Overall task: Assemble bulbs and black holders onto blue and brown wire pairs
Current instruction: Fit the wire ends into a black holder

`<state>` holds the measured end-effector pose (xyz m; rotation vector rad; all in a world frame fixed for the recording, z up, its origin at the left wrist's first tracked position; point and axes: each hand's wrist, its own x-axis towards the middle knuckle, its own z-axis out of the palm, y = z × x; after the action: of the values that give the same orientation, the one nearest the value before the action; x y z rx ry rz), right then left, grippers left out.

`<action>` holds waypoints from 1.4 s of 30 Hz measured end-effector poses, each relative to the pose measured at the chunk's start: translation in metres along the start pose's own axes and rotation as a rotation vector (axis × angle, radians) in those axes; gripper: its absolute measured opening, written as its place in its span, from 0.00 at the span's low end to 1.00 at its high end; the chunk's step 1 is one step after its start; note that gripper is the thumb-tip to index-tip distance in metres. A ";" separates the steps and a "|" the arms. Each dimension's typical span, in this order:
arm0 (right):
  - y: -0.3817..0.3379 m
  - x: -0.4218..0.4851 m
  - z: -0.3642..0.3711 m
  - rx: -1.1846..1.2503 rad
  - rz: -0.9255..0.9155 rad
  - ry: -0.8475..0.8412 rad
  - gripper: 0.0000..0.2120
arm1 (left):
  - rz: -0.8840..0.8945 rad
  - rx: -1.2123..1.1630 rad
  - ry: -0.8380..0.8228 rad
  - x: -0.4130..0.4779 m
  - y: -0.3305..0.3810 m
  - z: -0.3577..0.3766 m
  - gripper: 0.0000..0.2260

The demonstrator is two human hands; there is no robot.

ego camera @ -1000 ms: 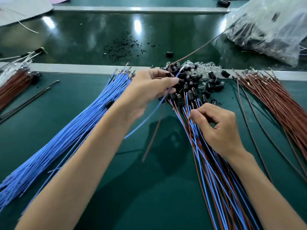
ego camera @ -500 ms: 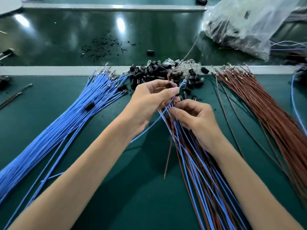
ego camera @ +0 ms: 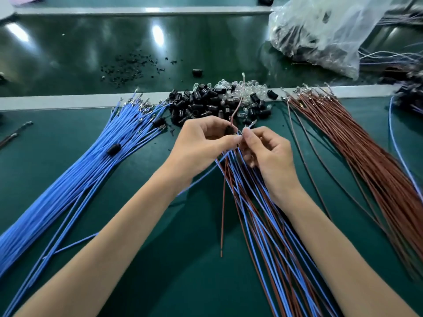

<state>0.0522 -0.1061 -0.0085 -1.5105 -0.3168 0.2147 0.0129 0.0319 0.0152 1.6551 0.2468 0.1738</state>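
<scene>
Blue wire bundle (ego camera: pixel 80 179) fans across the green mat (ego camera: pixel 160 259) on your left, one stray holder (ego camera: pixel 113 149) lying on it. Centre: your left hand (ego camera: pixel 203 145) has its fingers curled, pinching a black holder (ego camera: pixel 229 131) with a brown wire (ego camera: pixel 235 110) rising from it. Your right hand (ego camera: pixel 267 152) meets it fingertip to fingertip, thumb and forefinger pinching a blue wire (ego camera: pixel 251 124) just below its metal terminal, over the mixed blue-brown pairs (ego camera: pixel 274 236) and just in front of the holder-and-bulb pile (ego camera: pixel 206 104). Brown wire bundle (ego camera: pixel 366 156) lies right, plastic bag (ego camera: pixel 320 30) behind it.
</scene>
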 end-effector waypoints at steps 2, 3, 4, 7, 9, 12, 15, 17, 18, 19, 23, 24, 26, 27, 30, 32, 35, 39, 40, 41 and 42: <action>0.000 0.001 -0.001 -0.009 0.004 0.029 0.12 | -0.008 0.066 -0.021 -0.001 -0.003 0.001 0.04; 0.001 0.002 -0.001 -0.011 0.011 0.058 0.13 | -0.024 0.086 -0.046 -0.001 -0.003 0.001 0.03; 0.001 0.003 -0.002 -0.004 0.019 0.097 0.13 | -0.050 0.099 -0.085 -0.001 -0.003 0.000 0.03; -0.003 0.009 -0.006 0.116 0.031 0.270 0.12 | -0.159 0.158 -0.284 0.001 0.000 -0.010 0.04; -0.007 0.014 -0.011 0.238 0.035 0.425 0.11 | -0.209 0.218 -0.404 0.002 0.002 -0.019 0.07; -0.009 0.020 -0.020 0.424 0.073 0.629 0.11 | -0.220 0.225 -0.410 0.004 0.005 -0.030 0.07; -0.007 0.018 -0.021 0.514 0.118 0.515 0.12 | -0.158 0.230 -0.330 0.004 0.006 -0.031 0.06; -0.005 0.014 -0.014 0.399 0.078 0.223 0.12 | -0.105 0.164 -0.275 0.004 0.007 -0.025 0.05; -0.003 0.010 -0.010 0.275 0.042 0.089 0.10 | -0.079 0.129 -0.247 0.003 0.007 -0.022 0.04; -0.002 0.007 -0.005 0.155 0.004 -0.007 0.07 | -0.060 0.107 -0.229 0.003 0.007 -0.019 0.04; 0.002 0.007 -0.002 0.101 -0.104 0.093 0.08 | -0.087 0.160 -0.277 0.005 0.006 -0.024 0.06; 0.001 0.010 -0.006 0.161 -0.105 0.177 0.08 | -0.107 0.190 -0.301 0.005 0.006 -0.027 0.07; 0.000 0.015 -0.012 0.265 -0.080 0.274 0.09 | -0.121 0.220 -0.298 0.006 0.005 -0.029 0.06; 0.000 0.015 -0.012 0.286 -0.059 0.260 0.08 | -0.109 0.213 -0.267 0.006 0.004 -0.027 0.06; 0.004 0.009 -0.005 0.122 -0.025 0.065 0.04 | -0.066 0.165 -0.186 0.003 0.002 -0.016 0.04; 0.006 0.004 -0.001 -0.009 -0.048 -0.030 0.06 | -0.052 0.172 -0.203 0.002 0.000 -0.012 0.04; 0.006 0.005 -0.001 0.022 -0.056 0.022 0.10 | -0.073 0.227 -0.246 0.005 -0.003 -0.019 0.05; 0.002 0.012 -0.010 0.192 -0.100 0.192 0.09 | -0.097 0.347 -0.259 0.010 -0.004 -0.030 0.05; 0.002 0.013 -0.011 0.206 -0.119 0.197 0.06 | -0.096 0.364 -0.265 0.010 -0.004 -0.032 0.05; 0.002 0.013 -0.011 0.203 -0.135 0.191 0.04 | -0.092 0.376 -0.269 0.010 -0.004 -0.033 0.06; 0.003 0.012 -0.010 0.182 -0.147 0.188 0.06 | -0.085 0.386 -0.271 0.010 -0.004 -0.033 0.06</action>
<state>0.0674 -0.1112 -0.0111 -1.3104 -0.2492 -0.0160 0.0135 0.0666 0.0143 2.0221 0.1490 -0.1739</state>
